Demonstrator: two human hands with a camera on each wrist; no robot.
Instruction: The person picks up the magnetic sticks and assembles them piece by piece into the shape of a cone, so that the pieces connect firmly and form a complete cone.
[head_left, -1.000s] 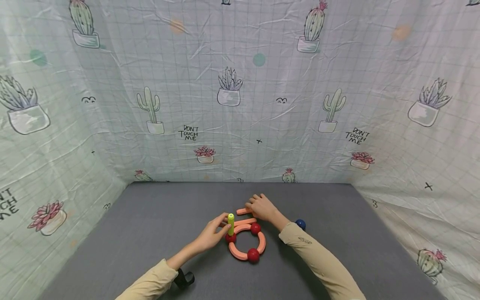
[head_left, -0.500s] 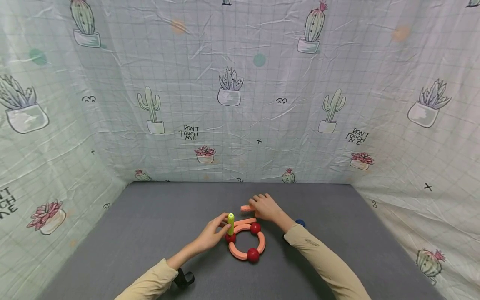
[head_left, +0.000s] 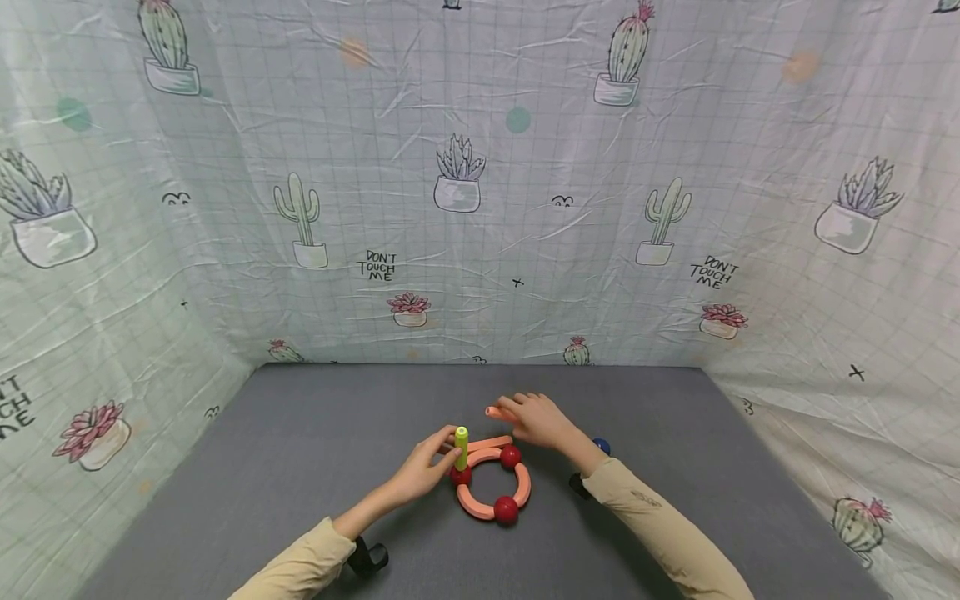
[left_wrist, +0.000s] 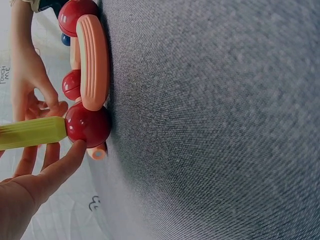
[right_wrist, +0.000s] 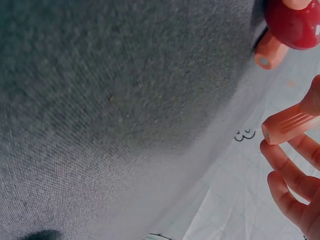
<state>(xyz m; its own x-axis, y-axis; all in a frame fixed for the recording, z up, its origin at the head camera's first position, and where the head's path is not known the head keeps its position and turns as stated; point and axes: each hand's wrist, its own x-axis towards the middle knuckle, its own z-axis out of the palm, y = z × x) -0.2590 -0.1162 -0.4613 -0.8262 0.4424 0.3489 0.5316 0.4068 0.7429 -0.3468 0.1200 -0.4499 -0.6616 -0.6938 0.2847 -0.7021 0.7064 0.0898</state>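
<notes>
In the head view, a ring of curved orange magnetic sticks [head_left: 476,506] and red balls [head_left: 506,511] lies on the table. A yellow-green magnetic stick [head_left: 462,447] stands upright on the ring's left red ball [left_wrist: 87,125]. My left hand [head_left: 422,468] holds that stick between thumb and fingers; one fingertip touches the ball in the left wrist view. Beyond the ring, my right hand [head_left: 536,418] pinches a straight orange magnetic stick [right_wrist: 287,125], whose near end sticks out and is raised off the table. The rest of that stick is hidden by the fingers.
Another straight orange stick [head_left: 491,443] lies just behind the ring. To the right, near the right wrist, a blue ball [head_left: 602,446] rests on the grey table [head_left: 360,408]. A cactus-print cloth [head_left: 480,317] hangs around the table's back and sides.
My right hand has moved slightly right and lifted the straight orange stick, turning it so its end points toward the camera. The left hand and the ring have stayed in place.
</notes>
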